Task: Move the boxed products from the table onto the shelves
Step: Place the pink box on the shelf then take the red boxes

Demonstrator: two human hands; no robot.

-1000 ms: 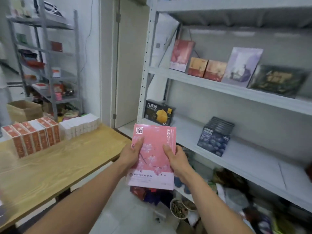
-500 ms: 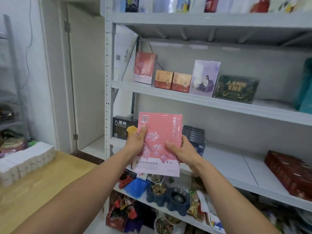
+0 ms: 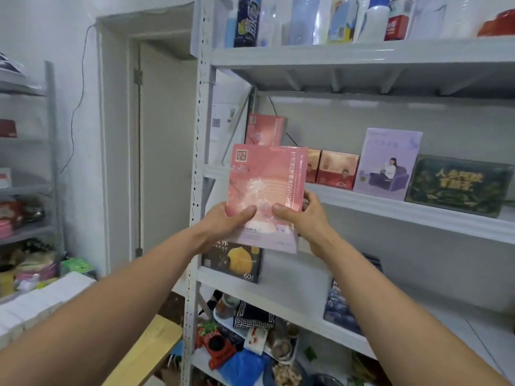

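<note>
Pink box (image 3: 267, 190) held upright | left hand (image 3: 223, 224) clamped on lower-left edge; right hand (image 3: 303, 221) clamped on lower-right edge

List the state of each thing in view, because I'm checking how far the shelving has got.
Held pink box, upright, in front of the middle shelf, not on it.
Left hand, grips its lower left edge.
Right hand, grips its lower right edge.
Shelved pink box, standing at the left end.
Two red boxes, standing side by side.
Lilac box, upright.
Green box, standing on its long side.
Door, shut.
</note>
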